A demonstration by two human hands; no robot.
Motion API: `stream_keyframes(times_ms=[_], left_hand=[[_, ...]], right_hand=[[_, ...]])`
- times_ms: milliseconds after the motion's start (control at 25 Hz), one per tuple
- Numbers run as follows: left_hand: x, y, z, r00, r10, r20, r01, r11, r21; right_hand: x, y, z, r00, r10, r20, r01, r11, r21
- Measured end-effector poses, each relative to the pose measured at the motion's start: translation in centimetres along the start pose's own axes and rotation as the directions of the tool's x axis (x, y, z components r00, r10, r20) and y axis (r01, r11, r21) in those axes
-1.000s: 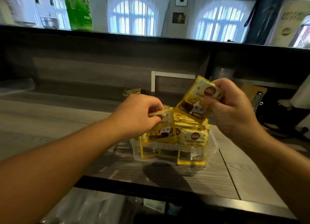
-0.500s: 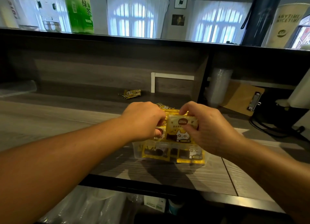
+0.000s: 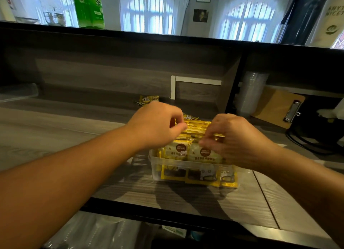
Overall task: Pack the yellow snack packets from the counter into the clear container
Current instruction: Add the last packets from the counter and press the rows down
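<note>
Now both hands, left hand (image 3: 158, 125) and right hand (image 3: 236, 140), pinching upright yellow packets (image 3: 193, 151) inside clear container (image 3: 173, 166).

This looks like a café or drinks shop, seen from behind its service counter (image 3: 242, 207). A stack of clear plastic cups (image 3: 250, 94) and a clipboard (image 3: 277, 107) sit underneath a raised ledge, where a green tea carton (image 3: 89, 6) and a branded banner (image 3: 333, 17) face arched windows (image 3: 152, 12).

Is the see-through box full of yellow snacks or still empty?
Nearly full. The clear container holds upright rows of yellow packets rising above its rim.
</note>
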State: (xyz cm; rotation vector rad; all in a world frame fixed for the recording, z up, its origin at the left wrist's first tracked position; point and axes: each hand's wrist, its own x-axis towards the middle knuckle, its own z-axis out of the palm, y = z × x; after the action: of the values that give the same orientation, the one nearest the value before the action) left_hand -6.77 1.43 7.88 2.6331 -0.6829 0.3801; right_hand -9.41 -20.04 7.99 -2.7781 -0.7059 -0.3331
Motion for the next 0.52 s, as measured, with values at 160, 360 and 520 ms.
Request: stream_keyframes(times_ms=[160, 360, 520], left_hand=[[2.5, -4.1, -0.2, 0.940, -0.245, -0.236, 0.155, 0.926, -0.344], [6.3, -9.3, 4.6, 0.948, -0.316, -0.050, 0.277, 0.889, -0.366], [8.7, -11.1, 7.4, 0.954, -0.291, 0.066, 0.297, 0.902, -0.313]], right_hand=[[2.2, 1.6, -0.4, 0.990, 0.083, -0.113, -0.066, 0.987, 0.146], [6.3, 4.7, -0.8, 0.973, 0.228, -0.017, -0.220, 0.954, 0.205], [9.2, 6.6, -0.2, 0.965, 0.239, 0.111, -0.258, 0.941, 0.218]])
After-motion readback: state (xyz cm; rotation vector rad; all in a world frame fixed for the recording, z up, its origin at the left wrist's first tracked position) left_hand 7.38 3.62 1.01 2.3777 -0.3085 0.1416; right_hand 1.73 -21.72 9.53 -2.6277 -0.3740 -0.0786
